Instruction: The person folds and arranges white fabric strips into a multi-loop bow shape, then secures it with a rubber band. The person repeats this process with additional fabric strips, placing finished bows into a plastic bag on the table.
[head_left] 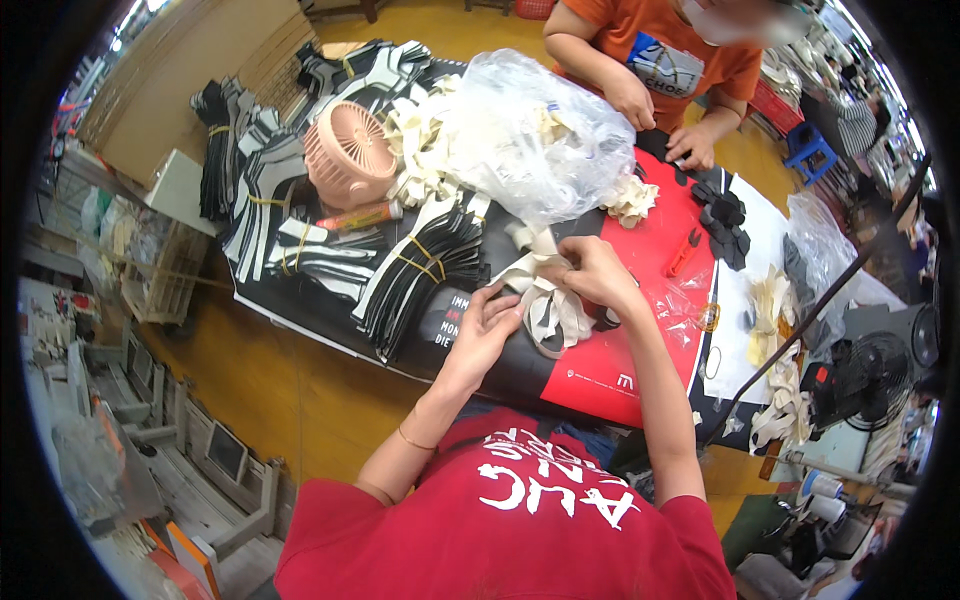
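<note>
Counter point(500, 375) fills the middle of the view, its cover black on the left and red on the right. At its far side a co-worker in an orange shirt point(590, 12), both hands near the edge. Large clear plastic bag point(500, 140) on the far half, cream pieces showing through it. Left side carries several bundles of black-and-white cut pieces point(420, 270), some bound with yellow bands; the nearest lies just beyond the left hand. Pink fan point(350, 155) stands among them, left of the bag. Person's two bare hands meet near the middle of the counter, over the cream strips point(560, 315), which lie in a loose, looping tangle across the line between black and red. Right hand point(592, 272): grip closed down, thumb and fingers together on the upper part of the strips. Left hand point(487, 325): fingers half curled, tips at the strips' left edge; blurred and small here, so cannot tell whether that grip is pinched tight or only resting. Stack of dark pieces point(722, 222) well to the right. Orange tube point(362, 216) just below the fan. Red-handled tool point(684, 252) on the red cover, between right hand and dark stack.
</note>
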